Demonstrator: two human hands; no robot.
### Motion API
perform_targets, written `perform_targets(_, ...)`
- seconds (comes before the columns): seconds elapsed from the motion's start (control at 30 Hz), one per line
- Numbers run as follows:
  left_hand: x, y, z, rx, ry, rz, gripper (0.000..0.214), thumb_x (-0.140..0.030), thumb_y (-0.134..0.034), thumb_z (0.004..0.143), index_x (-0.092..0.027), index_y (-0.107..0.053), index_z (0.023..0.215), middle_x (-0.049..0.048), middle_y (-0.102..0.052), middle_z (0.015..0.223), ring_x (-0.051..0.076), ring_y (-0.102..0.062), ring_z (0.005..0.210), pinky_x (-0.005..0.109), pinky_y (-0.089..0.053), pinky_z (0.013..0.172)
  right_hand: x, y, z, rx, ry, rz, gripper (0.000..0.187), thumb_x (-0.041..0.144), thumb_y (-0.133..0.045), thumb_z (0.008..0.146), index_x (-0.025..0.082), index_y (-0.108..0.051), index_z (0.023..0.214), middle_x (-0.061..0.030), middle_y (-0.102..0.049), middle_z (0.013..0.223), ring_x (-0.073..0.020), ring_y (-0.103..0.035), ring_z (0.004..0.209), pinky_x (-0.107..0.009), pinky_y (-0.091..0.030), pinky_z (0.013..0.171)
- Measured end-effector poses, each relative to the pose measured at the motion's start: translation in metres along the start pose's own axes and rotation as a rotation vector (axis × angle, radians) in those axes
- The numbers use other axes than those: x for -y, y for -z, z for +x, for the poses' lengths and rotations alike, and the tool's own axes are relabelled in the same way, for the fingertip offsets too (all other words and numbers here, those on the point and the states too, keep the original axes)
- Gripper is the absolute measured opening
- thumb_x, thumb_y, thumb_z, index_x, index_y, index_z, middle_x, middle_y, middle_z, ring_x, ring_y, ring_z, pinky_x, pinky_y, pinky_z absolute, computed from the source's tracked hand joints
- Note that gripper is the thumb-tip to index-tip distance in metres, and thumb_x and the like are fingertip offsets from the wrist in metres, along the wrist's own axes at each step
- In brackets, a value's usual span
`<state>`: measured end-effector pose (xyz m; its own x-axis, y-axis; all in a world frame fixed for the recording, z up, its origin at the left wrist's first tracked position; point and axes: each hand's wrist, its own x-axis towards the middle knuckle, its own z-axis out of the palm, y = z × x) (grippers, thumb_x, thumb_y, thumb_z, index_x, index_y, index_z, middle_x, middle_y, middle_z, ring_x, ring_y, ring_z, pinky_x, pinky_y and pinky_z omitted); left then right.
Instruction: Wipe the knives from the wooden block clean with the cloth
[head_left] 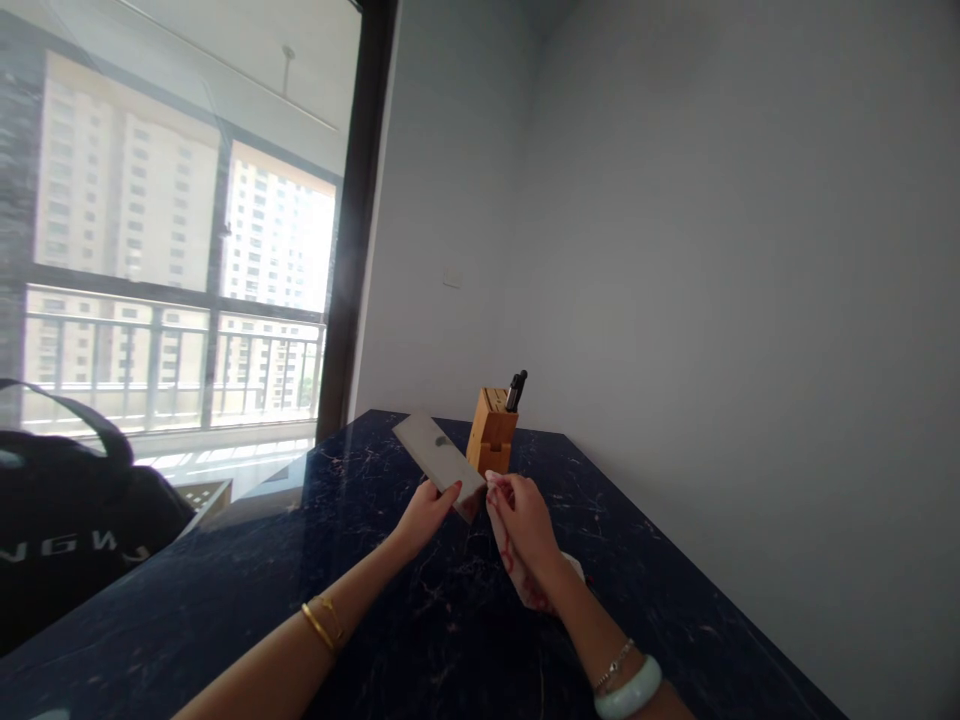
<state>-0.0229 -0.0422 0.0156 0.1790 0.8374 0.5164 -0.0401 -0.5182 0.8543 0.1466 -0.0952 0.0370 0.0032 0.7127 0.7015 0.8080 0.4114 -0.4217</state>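
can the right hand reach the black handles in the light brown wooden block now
Probably yes: nothing visible stands between the right hand and the black handles, though the hand would likely have to put down the red-patterned white cloth first.

Grey wall (pixel 712 260) right; bright window (pixel 135 200) left; dark veined table (pixel 435 640).

Spreads out as a dark blue tabletop (pixel 405 640), glossy, veined like marble with fine pale and pinkish lines, catching daylight along the left side. Carries a wooden knife block (pixel 491 428) toward the far end, with black handles (pixel 515 390) standing out of its top. Extends beneath a pale, red-patterned cloth (pixel 511 562), any contact at its lower end too hidden to tell. Shows a pale patch (pixel 51 715) at the near left, mostly out of view.
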Motion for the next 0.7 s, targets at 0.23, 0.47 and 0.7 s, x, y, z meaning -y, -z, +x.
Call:
perform_targets(0.23, 0.0034, -0.0042, -0.0018, 0.028, -0.011, 0.022, 0.026, -0.037, -0.054, 0.075, -0.013, -0.065, 0.078, 0.0065, -0.069, 0.079, 0.023, -0.061, 0.075, 0.028, -0.046, 0.067, -0.002, -0.0064, -0.0016, 0.048, 0.017, -0.116, 0.018, 0.026, -0.042, 0.083, 0.021, -0.056, 0.091, -0.0048, -0.059, 0.093, -0.0175, -0.052, 0.089, -0.024, -0.037, 0.077)
perform_targets(0.47, 0.0037, -0.0059, -0.0033, 0.053, -0.017, 0.017, 0.031, -0.038, -0.053, 0.075, -0.011, -0.064, 0.085, 0.0084, -0.069, 0.089, 0.024, -0.062, 0.081, 0.029, -0.048, 0.067, -0.0023, -0.0045, -0.0024, 0.083, 0.0, -0.103, 0.014, 0.024, -0.041, 0.083, 0.019, -0.054, 0.087, -0.0044, -0.059, 0.088, -0.0167, -0.053, 0.083, -0.025, -0.037, 0.074)
perform_targets(0.7, 0.0032, -0.0084, -0.0046, 0.065, -0.017, 0.028, 0.031, -0.04, -0.054, 0.075, -0.012, -0.064, 0.084, 0.0074, -0.069, 0.085, 0.022, -0.063, 0.078, 0.027, -0.048, 0.065, -0.0055, -0.0057, 0.0025, 0.07, -0.047, -0.043, 0.015, 0.022, -0.042, 0.082, 0.019, -0.056, 0.084, -0.0055, -0.06, 0.088, -0.0178, -0.054, 0.084, -0.025, -0.038, 0.074)
